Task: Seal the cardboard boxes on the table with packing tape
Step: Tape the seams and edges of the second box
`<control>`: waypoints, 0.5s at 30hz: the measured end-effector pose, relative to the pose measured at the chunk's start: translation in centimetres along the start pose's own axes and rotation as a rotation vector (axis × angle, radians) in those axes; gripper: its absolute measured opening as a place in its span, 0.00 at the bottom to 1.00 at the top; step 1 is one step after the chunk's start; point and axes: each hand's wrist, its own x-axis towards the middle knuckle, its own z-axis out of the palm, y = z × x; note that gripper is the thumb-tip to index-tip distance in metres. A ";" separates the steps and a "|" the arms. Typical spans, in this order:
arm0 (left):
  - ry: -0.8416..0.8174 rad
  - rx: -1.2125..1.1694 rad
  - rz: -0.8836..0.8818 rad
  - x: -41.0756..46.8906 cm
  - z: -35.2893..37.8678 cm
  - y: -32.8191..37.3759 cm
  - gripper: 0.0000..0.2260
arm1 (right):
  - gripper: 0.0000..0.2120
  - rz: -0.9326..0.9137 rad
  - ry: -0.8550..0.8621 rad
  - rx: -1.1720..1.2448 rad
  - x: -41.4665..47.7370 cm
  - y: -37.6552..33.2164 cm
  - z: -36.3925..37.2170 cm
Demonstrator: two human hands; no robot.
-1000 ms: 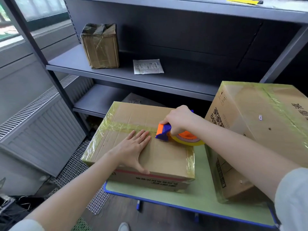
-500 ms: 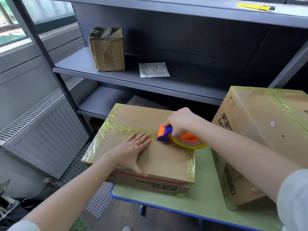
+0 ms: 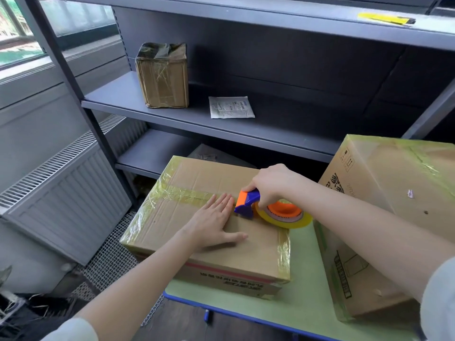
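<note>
Since earlier: left grip (image 3: 214,225) edged nearer dispenser (image 3: 246,203). Left grip released, flat, pressing box (image 3: 197,178) on counter (image 3: 302,301). Right grip (image 3: 268,185) grasping dispenser mid-seam. Step: taping seam. Next, likely: draw dispenser to right edge, cut.

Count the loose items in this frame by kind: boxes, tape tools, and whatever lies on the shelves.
Cardboard box: 3 (flat box, large box, small box on the shelf)
Tape dispenser: 1
White packet: 1
Yellow tool: 1
Total: 6
Not counted: partly hidden item behind the flat box.
</note>
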 end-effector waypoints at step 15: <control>0.040 0.082 -0.064 0.5 1.7 0.1 0.53 | 0.36 -0.051 -0.010 0.076 -2.9 4.6 2.5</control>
